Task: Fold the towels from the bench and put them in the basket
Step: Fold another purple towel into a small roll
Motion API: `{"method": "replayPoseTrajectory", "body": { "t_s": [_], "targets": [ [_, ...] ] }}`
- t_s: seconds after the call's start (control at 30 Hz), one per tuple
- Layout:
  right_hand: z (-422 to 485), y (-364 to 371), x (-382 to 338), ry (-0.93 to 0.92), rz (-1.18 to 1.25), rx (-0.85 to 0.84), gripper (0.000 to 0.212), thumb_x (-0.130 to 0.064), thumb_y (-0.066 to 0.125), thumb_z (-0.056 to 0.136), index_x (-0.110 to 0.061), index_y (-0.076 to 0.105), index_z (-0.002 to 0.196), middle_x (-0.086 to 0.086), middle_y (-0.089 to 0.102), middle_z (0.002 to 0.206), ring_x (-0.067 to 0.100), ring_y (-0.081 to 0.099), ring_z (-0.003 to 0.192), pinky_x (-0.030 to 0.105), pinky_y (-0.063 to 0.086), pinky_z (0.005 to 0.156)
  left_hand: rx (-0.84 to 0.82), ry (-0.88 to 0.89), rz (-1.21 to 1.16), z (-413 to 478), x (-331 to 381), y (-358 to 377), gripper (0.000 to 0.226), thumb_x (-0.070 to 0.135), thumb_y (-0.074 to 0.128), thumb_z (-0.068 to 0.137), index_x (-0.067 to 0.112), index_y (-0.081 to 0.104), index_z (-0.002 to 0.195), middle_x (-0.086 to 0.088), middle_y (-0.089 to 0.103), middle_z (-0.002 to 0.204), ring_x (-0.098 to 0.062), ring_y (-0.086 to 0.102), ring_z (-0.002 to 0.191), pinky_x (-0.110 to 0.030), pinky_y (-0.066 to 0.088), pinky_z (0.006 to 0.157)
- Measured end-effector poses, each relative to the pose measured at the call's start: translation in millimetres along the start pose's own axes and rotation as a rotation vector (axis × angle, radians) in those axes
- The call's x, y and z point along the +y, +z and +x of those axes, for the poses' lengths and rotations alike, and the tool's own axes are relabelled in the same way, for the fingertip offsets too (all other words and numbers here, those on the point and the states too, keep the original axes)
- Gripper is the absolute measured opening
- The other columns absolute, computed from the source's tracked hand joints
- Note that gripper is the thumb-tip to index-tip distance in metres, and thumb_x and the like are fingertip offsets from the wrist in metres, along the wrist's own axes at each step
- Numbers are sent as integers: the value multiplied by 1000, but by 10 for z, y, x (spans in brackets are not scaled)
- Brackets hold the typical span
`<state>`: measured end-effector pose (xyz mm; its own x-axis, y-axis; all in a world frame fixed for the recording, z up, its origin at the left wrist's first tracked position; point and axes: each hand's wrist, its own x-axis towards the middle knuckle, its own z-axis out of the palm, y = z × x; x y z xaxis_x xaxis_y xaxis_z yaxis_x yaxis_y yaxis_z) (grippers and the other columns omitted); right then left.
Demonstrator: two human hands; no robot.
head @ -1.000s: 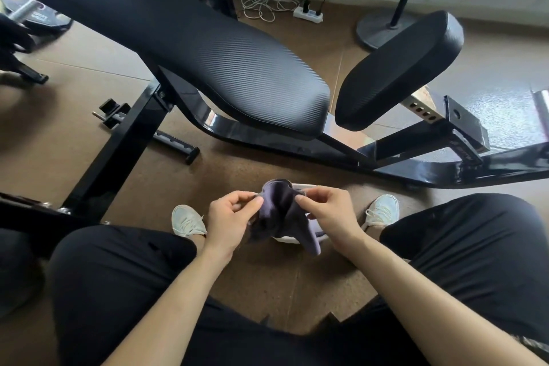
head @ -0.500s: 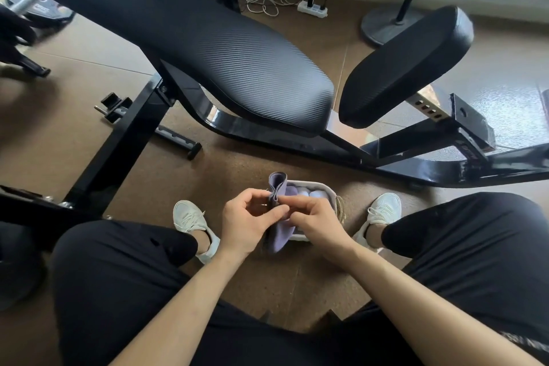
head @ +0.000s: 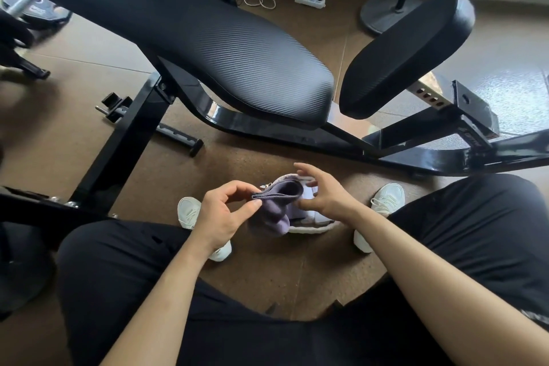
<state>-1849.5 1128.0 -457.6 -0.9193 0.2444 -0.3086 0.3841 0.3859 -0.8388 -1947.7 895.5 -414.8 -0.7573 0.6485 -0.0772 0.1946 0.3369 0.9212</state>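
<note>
Left hand pinches folded purple cloth towel between thumb and forefinger. Right hand fingers spread, above small white basket.

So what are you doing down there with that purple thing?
A person sits by a black bench, folding a small purple towel. The left hand pinches its folded edge, and the right hand is open beside it. The towel is held over a pale basket on the floor between the feet.
</note>
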Motion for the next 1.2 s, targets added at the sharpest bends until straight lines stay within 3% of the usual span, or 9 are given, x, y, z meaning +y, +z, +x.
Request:
{"method": "replayPoseTrajectory", "body": {
  "t_s": [0.1, 0.2, 0.4, 0.47, 0.6, 0.77, 0.87, 1.0, 1.2],
  "targets": [
    [-11, 7, -31, -45, -76, -47, 34, -9, 81, 78, -25, 72, 107, -2, 73, 97, 21, 68, 87, 31, 56, 75, 12, -1, -14, -23, 5, -50, 20, 2, 75, 87, 20, 75, 97, 12, 76, 92, -10, 72, 92, -16, 54, 80],
    [-34, -70, -55, -67, -148, -31, 17, -13, 81, 81, -27, 71, 86, -7, 72, 83, 17, 66, 79, 36, 56, 77, 63, -61, -2, -19, -35, -115, 16, 6, 75, 89, 18, 74, 99, 12, 76, 90, -7, 72, 89, -13, 54, 76],
    [-133, -247, -190, -111, 123, -19, 6, -9, 74, 90, -12, 70, 94, 0, 74, 91, 7, 69, 84, 25, 57, 80, 138, -174, 99, 22, -145, -173, 11, 13, 73, 92, 21, 71, 99, 8, 72, 90, 0, 66, 82, -10, 47, 70],
    [-158, -231, -239, -132, 196, 23, 6, -8, 73, 91, -9, 68, 94, 5, 72, 87, 10, 66, 82, 29, 55, 80, 107, -185, 129, 22, -145, -171, 14, 10, 73, 91, 20, 70, 101, 7, 72, 93, -3, 67, 86, -9, 47, 70],
    [-188, -200, -316, -177, 207, 90, 5, -9, 73, 91, -11, 69, 94, -8, 71, 84, 6, 62, 78, 28, 53, 76, -22, -152, 162, 18, -103, -146, 28, 3, 73, 85, 20, 70, 107, 5, 72, 103, -10, 68, 97, -7, 49, 74],
    [-229, -179, -382, -235, 118, 95, 8, -11, 75, 89, -15, 73, 95, -11, 71, 83, 1, 65, 79, 20, 54, 78, -94, 7, 231, 101, 25, 62, 41, 46, 77, 71, 27, 70, 108, 11, 63, 107, -7, 65, 100, -24, 54, 83],
    [-257, -173, -376, -242, 99, 82, 12, -11, 77, 87, -21, 73, 93, -12, 72, 82, 0, 65, 78, 17, 51, 76, -84, 112, 319, 156, 132, 232, 42, 52, 73, 77, 31, 68, 113, 17, 68, 107, -5, 65, 101, -31, 57, 86],
    [-282, -220, -320, -215, 158, 72, 12, -11, 76, 88, -21, 73, 95, -8, 73, 85, 6, 67, 82, 24, 54, 76, -67, 200, 343, 208, 106, 365, 28, 46, 65, 89, 28, 72, 109, 16, 72, 103, -9, 68, 95, -42, 57, 81],
    [-220, -228, -43, -104, -44, -179, 23, -21, 77, 83, -18, 73, 106, 5, 74, 105, 22, 68, 100, 41, 56, 89, -45, 238, 190, 228, 186, 322, 25, 37, 67, 93, 17, 74, 104, 9, 73, 95, -12, 69, 89, -36, 57, 79]
  ]
}}
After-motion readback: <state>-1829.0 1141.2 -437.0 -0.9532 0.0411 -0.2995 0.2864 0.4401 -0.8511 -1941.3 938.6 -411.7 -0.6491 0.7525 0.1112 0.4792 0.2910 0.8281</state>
